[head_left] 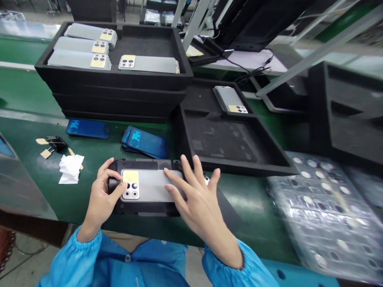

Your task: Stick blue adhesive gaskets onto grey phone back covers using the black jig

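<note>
A silver-grey phone back panel (158, 187), with a pale yellow patch and several camera rings at its left end, lies flat in a black fixture (149, 209) in front of me. My left hand (101, 193) is closed round the fixture's left end, beside a dark round knob (113, 185); its thumb tip rests by the camera rings. Over the right half of the panel, my right hand (199, 195) is open with fingers spread. Its thumb and index fingertips are at the panel's surface. That hand hides the fixture's right end.
Stacked black trays (119, 93) hold piles of silver panels at the back left. Another black tray (233, 139) stands right of centre. Blue phone-shaped pieces (145, 141), a binder clip (56, 143) and crumpled white tissue (71, 169) lie on the green table. Clear plastic trays (326, 215) are at right.
</note>
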Demonstrator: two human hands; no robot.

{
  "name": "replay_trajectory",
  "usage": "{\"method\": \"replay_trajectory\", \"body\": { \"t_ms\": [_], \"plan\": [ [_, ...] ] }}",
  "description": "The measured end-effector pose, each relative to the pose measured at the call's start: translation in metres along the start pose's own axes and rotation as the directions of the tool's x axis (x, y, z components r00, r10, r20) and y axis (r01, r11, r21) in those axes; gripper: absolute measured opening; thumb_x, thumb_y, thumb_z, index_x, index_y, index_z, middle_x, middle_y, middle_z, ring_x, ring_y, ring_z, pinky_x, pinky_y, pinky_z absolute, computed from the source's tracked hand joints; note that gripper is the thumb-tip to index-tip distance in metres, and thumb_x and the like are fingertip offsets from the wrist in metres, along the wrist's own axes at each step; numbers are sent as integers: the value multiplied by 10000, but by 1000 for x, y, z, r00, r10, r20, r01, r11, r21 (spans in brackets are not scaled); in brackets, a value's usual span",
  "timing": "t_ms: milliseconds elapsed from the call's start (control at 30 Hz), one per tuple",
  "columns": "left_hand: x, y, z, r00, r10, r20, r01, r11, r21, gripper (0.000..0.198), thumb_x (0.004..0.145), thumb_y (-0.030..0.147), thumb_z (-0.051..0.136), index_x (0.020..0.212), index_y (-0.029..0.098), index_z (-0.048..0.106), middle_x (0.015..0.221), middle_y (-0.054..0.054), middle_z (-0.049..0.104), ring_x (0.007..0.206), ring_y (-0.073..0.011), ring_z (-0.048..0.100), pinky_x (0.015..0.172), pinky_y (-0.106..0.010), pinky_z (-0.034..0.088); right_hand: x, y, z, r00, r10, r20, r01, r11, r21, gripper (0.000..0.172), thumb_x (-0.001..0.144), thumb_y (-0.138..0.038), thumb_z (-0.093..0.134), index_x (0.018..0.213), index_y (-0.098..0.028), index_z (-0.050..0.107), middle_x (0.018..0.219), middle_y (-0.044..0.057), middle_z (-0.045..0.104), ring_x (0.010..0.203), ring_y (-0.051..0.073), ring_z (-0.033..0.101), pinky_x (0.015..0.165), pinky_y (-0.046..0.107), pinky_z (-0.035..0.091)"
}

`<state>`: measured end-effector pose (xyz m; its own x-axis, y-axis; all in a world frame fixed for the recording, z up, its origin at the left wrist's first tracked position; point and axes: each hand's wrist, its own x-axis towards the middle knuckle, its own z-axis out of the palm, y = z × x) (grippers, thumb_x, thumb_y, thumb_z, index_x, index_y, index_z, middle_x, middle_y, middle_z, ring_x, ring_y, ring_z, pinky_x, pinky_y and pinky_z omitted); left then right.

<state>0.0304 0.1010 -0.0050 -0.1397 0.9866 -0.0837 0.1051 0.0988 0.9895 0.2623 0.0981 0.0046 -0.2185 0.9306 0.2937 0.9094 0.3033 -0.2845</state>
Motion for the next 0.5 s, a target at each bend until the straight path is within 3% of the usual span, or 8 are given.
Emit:
{"method": "replay_trajectory", "body": {
  "t_ms": [233, 367, 433, 500],
  "plan": [
    [4, -5, -3, 1000, 25, 3, -25, 999, 42, 241, 781, 348, 783, 963, 214, 700, 1587, -169, 434, 1463, -368, 451, 1162, -521, 389, -2, 13, 14, 998, 52, -27, -45, 973, 227, 476, 1081, -499, 362, 1220, -180, 689, 1629, 245, 407, 1556, 458, 261, 1129, 860, 160],
    [-26, 4, -3, 969, 182, -167, -152, 972, 181, 164, 853, 287, 752, 1009, 250, 717, 1489, -103, 542, 1428, -276, 495, 1158, -396, 404, 14, 13, 9, 993, 118, 4, -109, 907, 406, 361, 1063, -450, 421, 1045, -176, 656, 1597, 249, 453, 1566, 458, 232, 1141, 847, 179],
    [-53, 11, 3, 925, 283, -255, -227, 947, 226, 124, 880, 206, 730, 983, 272, 709, 1418, -54, 594, 1373, -206, 540, 1069, -273, 461, 19, 12, -1, 991, 131, -8, -106, 838, 535, 249, 1033, -405, 514, 948, -202, 633, 1435, 214, 628, 1480, 437, 434, 1140, 809, 281],
    [-83, 16, 14, 927, 288, -241, -260, 955, 141, 176, 893, 161, 717, 1008, 293, 701, 1281, -27, 660, 1236, -156, 628, 991, -212, 502, 18, 8, -14, 990, 127, -54, -55, 722, 689, 141, 980, -318, 640, 873, -227, 631, 1090, 107, 783, 1174, 343, 720, 1091, 687, 478]
  ]
}}
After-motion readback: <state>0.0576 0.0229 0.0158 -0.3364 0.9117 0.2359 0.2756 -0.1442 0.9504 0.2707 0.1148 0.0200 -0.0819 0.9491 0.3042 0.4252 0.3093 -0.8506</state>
